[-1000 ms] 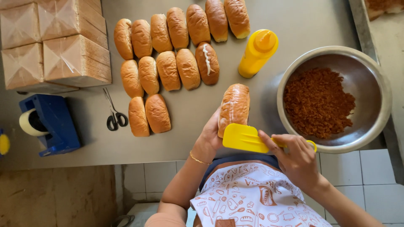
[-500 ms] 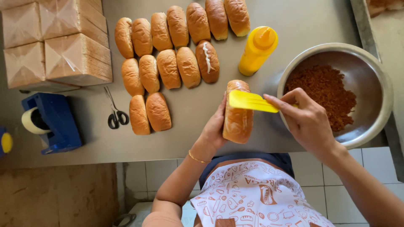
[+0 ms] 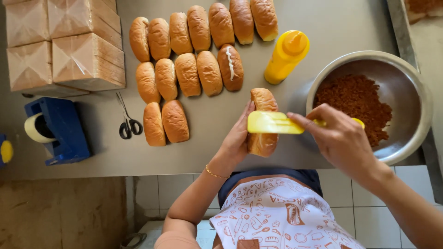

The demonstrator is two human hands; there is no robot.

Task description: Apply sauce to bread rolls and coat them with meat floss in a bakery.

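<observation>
My left hand (image 3: 238,138) grips an oblong bread bun (image 3: 263,100) from its left side, near the table's front edge. My right hand (image 3: 341,140) holds a yellow spatula (image 3: 272,122) by its handle, the flat blade lying across the middle of that bun. Just right of my right hand stands a steel bowl (image 3: 417,99) with brown crumbly filling (image 3: 355,101). A yellow squeeze bottle (image 3: 286,56) stands behind the bun.
Several buns (image 3: 187,74) lie in rows on the grey table (image 3: 92,152); one (image 3: 230,67) has a white cream line. Black scissors (image 3: 125,121), a blue tape dispenser (image 3: 57,129) and wrapped bread loaves (image 3: 64,44) are at the left.
The spatula has risen from below the bun to lie across its middle. My right hand moved up and left from the table edge; the bun stayed in my left hand.
</observation>
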